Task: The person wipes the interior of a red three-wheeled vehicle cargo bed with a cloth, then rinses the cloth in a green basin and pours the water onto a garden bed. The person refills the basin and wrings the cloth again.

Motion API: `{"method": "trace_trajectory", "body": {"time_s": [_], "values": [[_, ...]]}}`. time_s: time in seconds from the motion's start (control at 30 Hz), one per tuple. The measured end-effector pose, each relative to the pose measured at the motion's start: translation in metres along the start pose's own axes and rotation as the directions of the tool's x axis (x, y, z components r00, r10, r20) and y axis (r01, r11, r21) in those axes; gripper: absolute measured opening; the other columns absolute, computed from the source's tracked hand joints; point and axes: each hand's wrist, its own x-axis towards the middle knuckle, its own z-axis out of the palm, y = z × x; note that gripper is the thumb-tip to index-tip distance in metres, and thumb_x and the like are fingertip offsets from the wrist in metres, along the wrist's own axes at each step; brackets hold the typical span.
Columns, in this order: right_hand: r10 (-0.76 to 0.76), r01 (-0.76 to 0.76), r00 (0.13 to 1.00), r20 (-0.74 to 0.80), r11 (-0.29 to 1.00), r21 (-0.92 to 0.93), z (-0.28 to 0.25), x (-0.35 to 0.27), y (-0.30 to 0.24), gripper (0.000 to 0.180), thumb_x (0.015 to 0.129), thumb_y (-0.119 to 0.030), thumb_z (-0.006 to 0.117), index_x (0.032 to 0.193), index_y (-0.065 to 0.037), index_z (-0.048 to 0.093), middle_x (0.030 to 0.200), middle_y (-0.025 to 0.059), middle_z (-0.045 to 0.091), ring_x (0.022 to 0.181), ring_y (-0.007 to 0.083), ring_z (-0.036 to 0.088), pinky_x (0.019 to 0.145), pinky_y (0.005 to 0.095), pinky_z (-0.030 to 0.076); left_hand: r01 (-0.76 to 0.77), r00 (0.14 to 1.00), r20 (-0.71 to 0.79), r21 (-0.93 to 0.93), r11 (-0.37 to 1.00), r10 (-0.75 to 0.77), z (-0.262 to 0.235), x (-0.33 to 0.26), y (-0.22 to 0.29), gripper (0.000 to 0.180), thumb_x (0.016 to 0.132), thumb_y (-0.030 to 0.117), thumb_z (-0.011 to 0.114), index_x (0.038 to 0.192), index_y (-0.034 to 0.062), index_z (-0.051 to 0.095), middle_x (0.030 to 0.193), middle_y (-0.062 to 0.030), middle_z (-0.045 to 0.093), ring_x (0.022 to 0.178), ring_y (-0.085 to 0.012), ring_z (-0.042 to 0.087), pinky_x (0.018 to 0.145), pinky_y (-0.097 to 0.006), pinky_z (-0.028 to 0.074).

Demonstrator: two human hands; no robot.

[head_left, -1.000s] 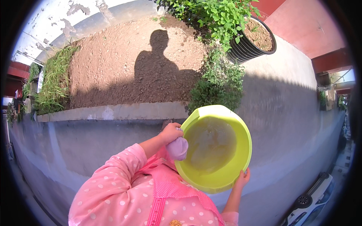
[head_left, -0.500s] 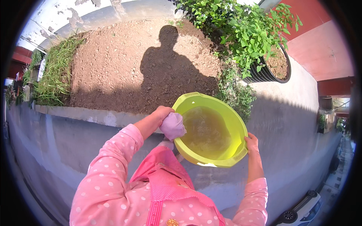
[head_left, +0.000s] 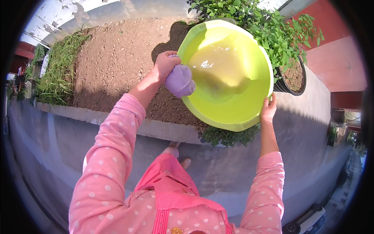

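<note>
A yellow-green plastic basin (head_left: pixel 218 111) with murky water (head_left: pixel 214 66) in it is held up over the soil bed, tilted away from me, the water gathered toward its far side. My left hand (head_left: pixel 165 65) is closed at the basin's left rim and also grips a bunched lilac cloth (head_left: pixel 180 81), which hangs against the outside of the rim. On the right, my right hand (head_left: pixel 268 109) is closed round the basin's lower right rim, with the fingers partly hidden by it.
Brown soil (head_left: pixel 113 66) fills a bed with a low concrete edge (head_left: pixel 93 116). Grass (head_left: pixel 64 66) grows at its left. At the right stand leafy green plants (head_left: pixel 269 35) and a black ribbed pot (head_left: pixel 298 84). Grey concrete ground (head_left: pixel 78 152) lies nearer me; a white car (head_left: pixel 309 220) is at lower right.
Both hands have lifted the basin forward and up over the bed, tilting it away from me. The water has run toward the far side. The cloth has moved along with my left hand.
</note>
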Motion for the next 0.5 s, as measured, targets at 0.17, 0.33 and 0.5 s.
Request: {"method": "trace_trajectory", "body": {"time_s": [0.17,0.33,0.5], "values": [[0.003,-0.003,0.999,-0.036,1.0,-0.001,-0.032,-0.059,0.011,0.045,0.089,-0.005,0.051,0.13,0.001,0.035,0.094,0.0076,0.059,0.078,0.0107,0.057,0.071,0.0234,0.047,0.113,0.993,-0.038,-0.055,0.992,-0.115,0.005,-0.059,-0.028,0.038,0.067,0.003,0.059,0.104,-0.0071,0.057,0.087,-0.0088,0.062,0.074,-0.0134,0.059,0.068,-0.027,0.049],[0.205,-0.206,0.979,0.015,0.977,0.057,-0.089,-0.184,0.071,0.046,0.089,-0.003,0.05,0.132,-0.001,0.033,0.098,0.0103,0.06,0.086,0.0129,0.058,0.075,0.0246,0.047,0.292,0.956,0.018,0.033,0.956,-0.293,0.019,-0.159,-0.081,0.041,0.067,-0.001,0.056,0.108,-0.0081,0.055,0.092,-0.0099,0.061,0.079,-0.0137,0.059,0.072,-0.026,0.048],[0.449,-0.452,0.892,-0.055,0.89,-0.067,-0.144,-0.322,0.113,0.05,0.087,-0.004,0.052,0.132,0.001,0.031,0.097,0.0108,0.06,0.084,0.0137,0.057,0.072,0.0257,0.047,0.45,0.884,0.067,0.151,0.88,-0.463,0.031,-0.255,-0.149,0.04,0.067,0.007,0.064,0.105,-0.005,0.058,0.092,-0.0092,0.063,0.079,-0.0139,0.059,0.072,-0.027,0.049]]}}
